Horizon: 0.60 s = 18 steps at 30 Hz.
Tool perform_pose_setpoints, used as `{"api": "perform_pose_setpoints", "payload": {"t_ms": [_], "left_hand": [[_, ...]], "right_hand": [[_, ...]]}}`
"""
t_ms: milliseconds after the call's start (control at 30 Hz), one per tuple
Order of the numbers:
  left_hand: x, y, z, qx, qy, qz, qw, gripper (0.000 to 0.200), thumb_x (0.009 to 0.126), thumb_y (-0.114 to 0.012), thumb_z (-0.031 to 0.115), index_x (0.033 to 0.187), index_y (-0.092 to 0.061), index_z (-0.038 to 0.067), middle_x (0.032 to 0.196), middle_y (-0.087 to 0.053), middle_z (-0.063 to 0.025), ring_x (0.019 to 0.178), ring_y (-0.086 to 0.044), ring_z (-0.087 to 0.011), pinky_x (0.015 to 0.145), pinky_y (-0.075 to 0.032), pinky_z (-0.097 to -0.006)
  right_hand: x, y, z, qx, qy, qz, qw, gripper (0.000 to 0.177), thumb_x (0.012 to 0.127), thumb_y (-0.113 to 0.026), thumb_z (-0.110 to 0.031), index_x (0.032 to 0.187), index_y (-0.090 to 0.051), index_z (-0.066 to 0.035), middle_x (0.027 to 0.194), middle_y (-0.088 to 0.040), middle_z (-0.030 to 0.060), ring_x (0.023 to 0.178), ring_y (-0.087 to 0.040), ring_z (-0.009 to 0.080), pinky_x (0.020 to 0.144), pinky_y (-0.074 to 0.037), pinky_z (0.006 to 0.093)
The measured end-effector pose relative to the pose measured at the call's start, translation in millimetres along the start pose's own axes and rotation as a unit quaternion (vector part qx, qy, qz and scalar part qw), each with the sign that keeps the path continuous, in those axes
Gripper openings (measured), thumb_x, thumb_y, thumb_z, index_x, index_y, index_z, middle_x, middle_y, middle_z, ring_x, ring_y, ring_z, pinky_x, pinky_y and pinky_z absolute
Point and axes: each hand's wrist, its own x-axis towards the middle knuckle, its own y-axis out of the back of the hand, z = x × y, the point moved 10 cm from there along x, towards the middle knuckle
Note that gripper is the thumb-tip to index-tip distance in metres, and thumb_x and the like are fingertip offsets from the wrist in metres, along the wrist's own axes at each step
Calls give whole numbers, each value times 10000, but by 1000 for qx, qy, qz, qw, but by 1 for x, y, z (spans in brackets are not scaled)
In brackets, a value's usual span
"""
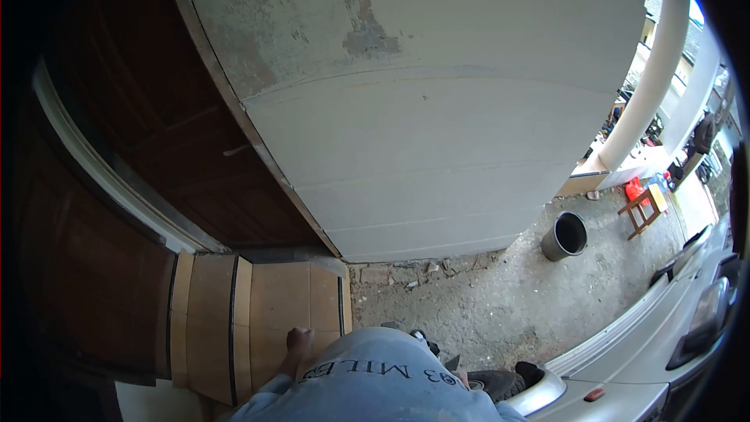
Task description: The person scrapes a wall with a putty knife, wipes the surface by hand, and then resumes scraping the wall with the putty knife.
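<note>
My left hand (299,338) is curled into a loose fist over the tan tiled steps (280,297), with nothing seen in it. Beyond the front of my blue shirt (383,367), only a sliver of my right hand (462,377) shows; the shirt hides its fingers. Close by that hand, a small grey flat-edged piece (452,362) sticks out past the shirt. A black and white object (423,340) peeks out at the shirt's edge, mostly covered. I cannot tell whether the right hand holds the grey piece.
Ahead rises a pale wall (422,141) with scraped patches. Brown doors (148,109) stand at left. On the rough concrete ground (500,305) are a dark bucket (565,237) and a wooden stool (645,209). A silver car (625,359) borders the right, near a dark shoe (529,373).
</note>
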Motion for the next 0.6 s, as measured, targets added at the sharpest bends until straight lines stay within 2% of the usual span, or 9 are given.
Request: {"api": "perform_pose_setpoints", "payload": {"t_ms": [100,233,333,367,400,433,467,567,600], "left_hand": [[0,-6,-2,-71,58,8,996,317,808,-517,305,793,-683,36,820,-661,-183,790,-644,-348,706,-512,-422],[-21,-31,-12,-56,63,-35,996,262,791,-527,256,835,-690,56,843,-665,-172,822,-646,-344,744,-516,-419],[-9,-120,-67,38,-31,-118,992,249,743,-582,308,802,-705,100,830,-677,-134,811,-656,-315,749,-522,-392],[-15,-128,-71,51,-31,-124,990,253,721,-599,325,783,-707,105,826,-679,-128,813,-657,-305,749,-523,-390],[-20,-135,-74,64,-32,-130,989,259,699,-616,342,765,-710,110,822,-682,-122,815,-659,-295,748,-523,-388],[-24,-133,-68,75,-32,-137,987,266,677,-632,359,747,-713,115,818,-684,-116,817,-661,-284,747,-523,-385],[-27,-131,-63,81,-42,-151,984,264,664,-637,361,730,-712,116,812,-684,-115,812,-662,-281,743,-523,-385],[-50,-77,-20,84,-29,-170,981,259,649,-639,357,709,-712,115,804,-683,-121,799,-663,-275,726,-525,-387],[-52,-83,-24,84,-15,-169,982,272,658,-632,364,710,-710,109,800,-681,-124,793,-662,-276,723,-522,-388]], "right_hand": [[-8,-6,42,21,-44,22,999,145,696,-626,-181,653,-618,-43,605,-600,145,579,-607,274,505,-420,356],[13,-2,25,-282,-158,-143,935,99,691,-661,-211,741,-704,-138,724,-679,73,632,-660,245,528,-502,351],[36,15,14,-304,-164,-135,929,109,686,-663,-212,751,-703,-135,790,-687,87,651,-665,262,556,-518,359],[42,8,28,-219,-143,-109,959,125,721,-630,-186,719,-661,-65,656,-635,135,555,-622,287,482,-466,397],[41,10,54,-6,-287,-51,957,134,729,-631,-186,741,-650,-55,639,-615,123,535,-608,277,464,-454,393],[35,5,70,207,-410,10,888,146,737,-632,-187,763,-639,-44,622,-596,111,516,-593,267,446,-442,390],[27,-8,77,405,-504,72,759,159,744,-632,-188,785,-629,-34,606,-576,99,496,-579,256,428,-430,386],[45,17,56,252,-522,60,813,155,697,-608,-115,837,-661,-73,753,-664,138,712,-669,259,588,-529,348],[61,24,51,145,-450,11,881,168,694,-603,-119,844,-658,-65,748,-661,138,701,-667,263,577,-524,351]]}}
